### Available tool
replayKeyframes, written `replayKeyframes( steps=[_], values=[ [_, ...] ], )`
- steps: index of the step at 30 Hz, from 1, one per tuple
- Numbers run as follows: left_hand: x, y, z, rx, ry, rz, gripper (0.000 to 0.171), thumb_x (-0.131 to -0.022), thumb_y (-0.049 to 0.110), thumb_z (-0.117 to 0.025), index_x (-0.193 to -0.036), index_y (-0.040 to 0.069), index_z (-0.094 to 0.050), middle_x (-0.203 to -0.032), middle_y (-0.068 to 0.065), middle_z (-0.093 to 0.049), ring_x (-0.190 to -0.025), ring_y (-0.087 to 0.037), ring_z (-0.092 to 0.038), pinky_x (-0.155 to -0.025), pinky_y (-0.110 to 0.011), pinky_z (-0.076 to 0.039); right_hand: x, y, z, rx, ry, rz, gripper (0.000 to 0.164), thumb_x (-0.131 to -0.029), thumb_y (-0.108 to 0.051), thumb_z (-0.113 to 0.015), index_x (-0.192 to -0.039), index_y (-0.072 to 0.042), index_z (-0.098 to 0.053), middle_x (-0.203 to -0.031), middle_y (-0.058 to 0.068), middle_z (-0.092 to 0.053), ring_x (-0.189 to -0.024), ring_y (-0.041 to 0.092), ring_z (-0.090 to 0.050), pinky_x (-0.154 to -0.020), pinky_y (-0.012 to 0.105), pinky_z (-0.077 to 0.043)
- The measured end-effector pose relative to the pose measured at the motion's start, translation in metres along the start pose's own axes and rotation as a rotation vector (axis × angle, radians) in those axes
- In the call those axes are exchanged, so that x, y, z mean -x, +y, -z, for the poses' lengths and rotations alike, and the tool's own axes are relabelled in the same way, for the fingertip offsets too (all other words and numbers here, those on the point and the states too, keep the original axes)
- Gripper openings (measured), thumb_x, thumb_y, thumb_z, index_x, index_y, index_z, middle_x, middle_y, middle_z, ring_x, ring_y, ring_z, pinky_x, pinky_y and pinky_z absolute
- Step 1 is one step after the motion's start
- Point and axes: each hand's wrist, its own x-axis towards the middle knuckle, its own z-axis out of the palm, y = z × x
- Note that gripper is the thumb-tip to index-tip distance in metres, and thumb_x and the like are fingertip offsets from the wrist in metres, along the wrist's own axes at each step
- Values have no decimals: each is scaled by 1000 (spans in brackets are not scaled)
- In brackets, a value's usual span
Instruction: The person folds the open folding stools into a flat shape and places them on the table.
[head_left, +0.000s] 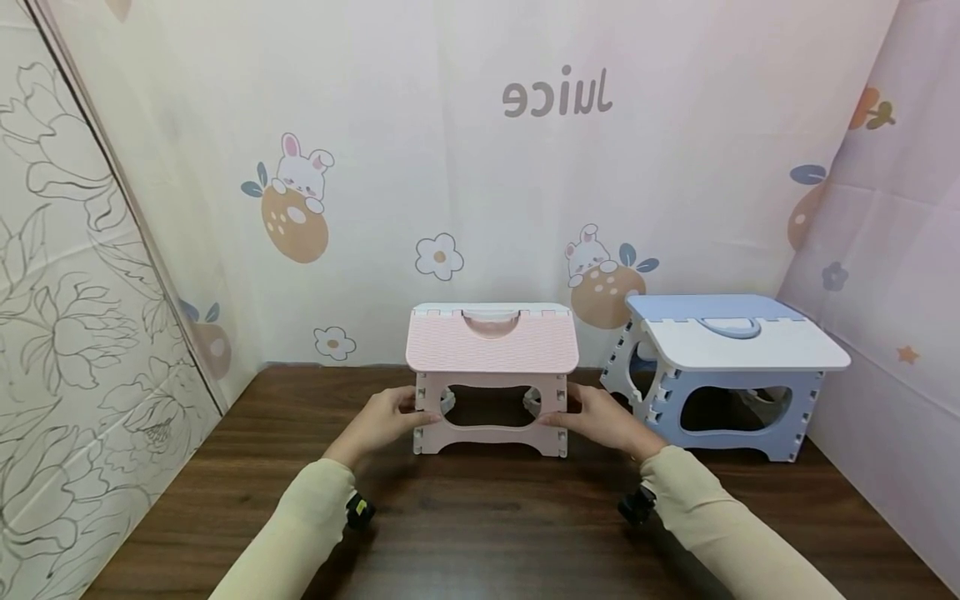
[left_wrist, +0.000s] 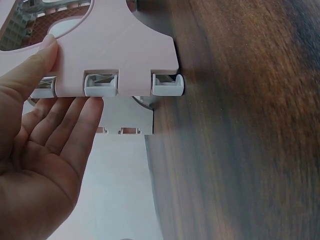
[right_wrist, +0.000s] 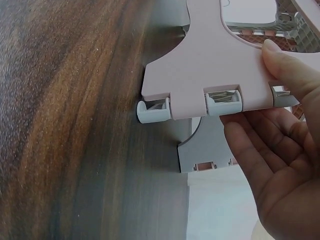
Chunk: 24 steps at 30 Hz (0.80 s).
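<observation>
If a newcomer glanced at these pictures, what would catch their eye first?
Probably the pink folding stool at the head view's centre, gripped at both sides by the left hand and right hand. Next, the blue-and-white folding stool to its right and the mirrored "Juice" lettering high on the printed backdrop.

Homelike setting, bunny-print curtain (head_left: 480, 183)

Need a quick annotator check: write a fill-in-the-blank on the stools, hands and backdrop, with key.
1. The left hand and right hand hold the ____ stool.
2. In the head view, the blue-and-white stool stands to its ____.
3. In the left wrist view, the digit on the face of the front panel is the ____.
4. The mirrored word on the backdrop reads "____".

Missing words: pink; right; thumb; Juice.
</observation>
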Motion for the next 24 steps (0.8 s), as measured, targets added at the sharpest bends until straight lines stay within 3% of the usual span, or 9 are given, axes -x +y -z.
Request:
replayKeyframes(
  steps=[9,24],
  values=[
    [-3,-4,0,-15,-5,-29,36,-90,36,-77,-112,9,-71,-103,-1,-72,-90,-14,-67,-80,-38,-55,-2,1,0,-8,-4,9,63,-89,-46,-76,-135,-7,-59,-114,5,-70,-101,22,-66,-84,45,-55],
    [-3,-5,-1,-1,-16,-23,35,-90,36,-76,-113,10,-71,-104,0,-72,-91,-13,-66,-81,-39,-54,-2,2,1,-7,-11,4,69,-89,-46,-75,-141,-7,-54,-120,6,-68,-107,23,-65,-89,49,-53]
  ],
)
